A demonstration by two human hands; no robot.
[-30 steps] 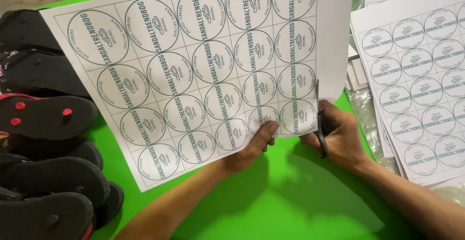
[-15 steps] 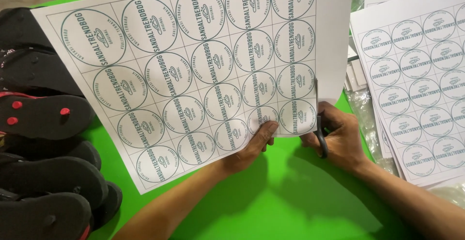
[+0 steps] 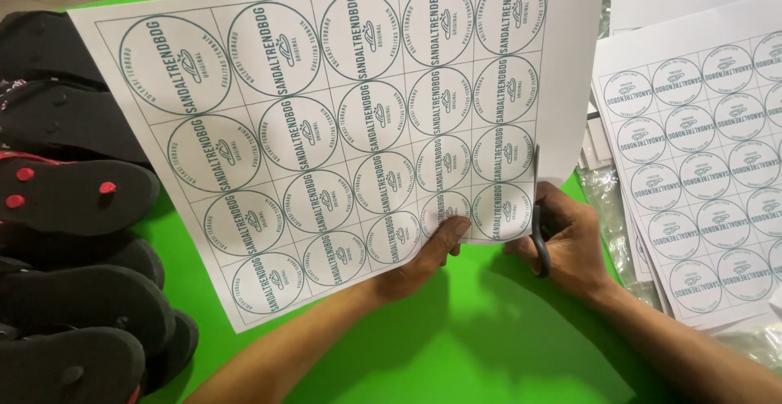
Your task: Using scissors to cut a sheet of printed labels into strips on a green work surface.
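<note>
paper sheet (image 3: 342,127) of round labels hung raised above the green surface (image 3: 456,339), its lower edge pinched by the left hand (image 3: 423,253) to keep it taut; at 3 o'clock, the right hand (image 3: 566,237) gripped scissors (image 3: 538,225) biting the edge. sandals (image 3: 73,274) lay at 9 o'clock.

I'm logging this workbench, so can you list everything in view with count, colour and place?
Held label sheet: one, white with teal round labels, centre.
Scissors: one pair, dark, at the sheet's right edge.
Label sheet stack: several, white, right.
Sandals: several, black, some with red plugs, left.
Table: one, bright green.
Clear plastic: right of the hands.
Left hand: pinches the sheet's lower edge.
Right hand: grips the scissors.
</note>
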